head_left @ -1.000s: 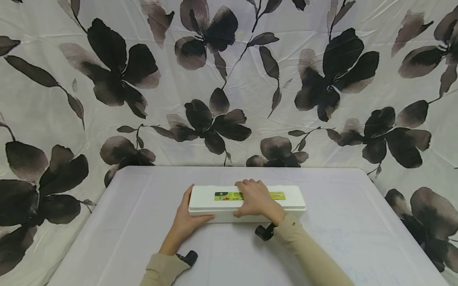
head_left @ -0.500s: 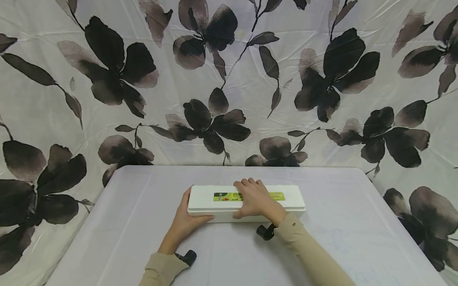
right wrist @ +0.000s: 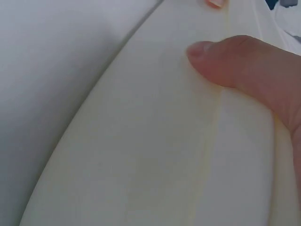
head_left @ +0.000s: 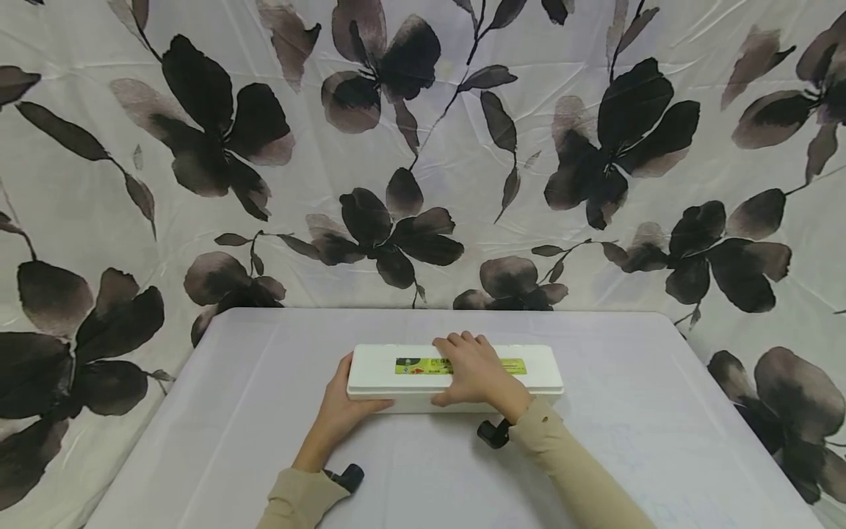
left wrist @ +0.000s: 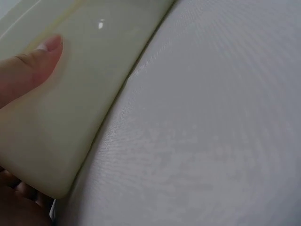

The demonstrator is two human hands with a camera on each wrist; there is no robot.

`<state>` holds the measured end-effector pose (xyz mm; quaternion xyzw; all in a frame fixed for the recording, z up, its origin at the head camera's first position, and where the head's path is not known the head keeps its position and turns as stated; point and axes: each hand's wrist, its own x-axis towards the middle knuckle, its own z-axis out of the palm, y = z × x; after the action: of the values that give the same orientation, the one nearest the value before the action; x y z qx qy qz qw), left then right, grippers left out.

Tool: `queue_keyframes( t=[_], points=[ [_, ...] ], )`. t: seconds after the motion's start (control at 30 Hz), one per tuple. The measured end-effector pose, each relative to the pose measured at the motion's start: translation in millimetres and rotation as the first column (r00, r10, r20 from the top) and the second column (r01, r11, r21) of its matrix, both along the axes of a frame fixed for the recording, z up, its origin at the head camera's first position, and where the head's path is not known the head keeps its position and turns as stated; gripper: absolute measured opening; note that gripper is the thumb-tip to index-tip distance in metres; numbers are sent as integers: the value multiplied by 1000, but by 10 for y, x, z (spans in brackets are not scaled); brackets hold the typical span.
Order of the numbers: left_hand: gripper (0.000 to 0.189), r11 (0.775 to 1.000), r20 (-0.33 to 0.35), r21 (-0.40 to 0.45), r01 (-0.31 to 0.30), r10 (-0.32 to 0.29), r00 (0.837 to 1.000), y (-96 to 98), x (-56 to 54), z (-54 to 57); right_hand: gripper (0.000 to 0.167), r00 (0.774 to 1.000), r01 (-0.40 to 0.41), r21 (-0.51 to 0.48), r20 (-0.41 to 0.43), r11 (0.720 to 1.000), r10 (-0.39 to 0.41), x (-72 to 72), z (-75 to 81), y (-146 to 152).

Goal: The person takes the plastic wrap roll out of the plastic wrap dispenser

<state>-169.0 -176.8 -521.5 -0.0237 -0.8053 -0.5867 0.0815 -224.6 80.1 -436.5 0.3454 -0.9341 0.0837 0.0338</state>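
White oblong box [head_left: 411, 403], smooth-sided with rounded corners, is grasped by both hands: left grip [head_left: 341, 408] clasps one end; right grip [head_left: 477, 375], palm down, straddles the lid [head_left: 373, 364].

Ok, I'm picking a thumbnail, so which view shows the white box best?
The head view: it shows the white box end to end, label included, though the right hand covers part. The left wrist view shows one end close up; the right wrist view shows only a stretch of its side and lid edge.
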Motion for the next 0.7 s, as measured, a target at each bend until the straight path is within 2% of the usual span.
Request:
queue_keyframes(
  t=[0.23, 0.33, 0.53, 0.7],
  points=[
    [113, 1000, 22, 18, -5, 4, 1000, 6, 3, 17, 90, 1000, -19, -11, 6, 1000, 19, -39, 14, 0],
    [112, 1000, 20, 11, -5, 5, 1000, 8, 9, 28, 87, 998, -43, -28, 40, 999, 44, -77, 44, 10],
    [111, 1000, -25, -18, 2, -3, 1000, -6, 23, 35, 81, 988, -65, -81, 136, 995, 75, -157, 152, 12],
    [111, 1000, -38, -27, 16, -17, 999, -14, 15, 22, 84, 982, -69, -49, 170, 996, 77, -180, 206, 5]
  ],
)
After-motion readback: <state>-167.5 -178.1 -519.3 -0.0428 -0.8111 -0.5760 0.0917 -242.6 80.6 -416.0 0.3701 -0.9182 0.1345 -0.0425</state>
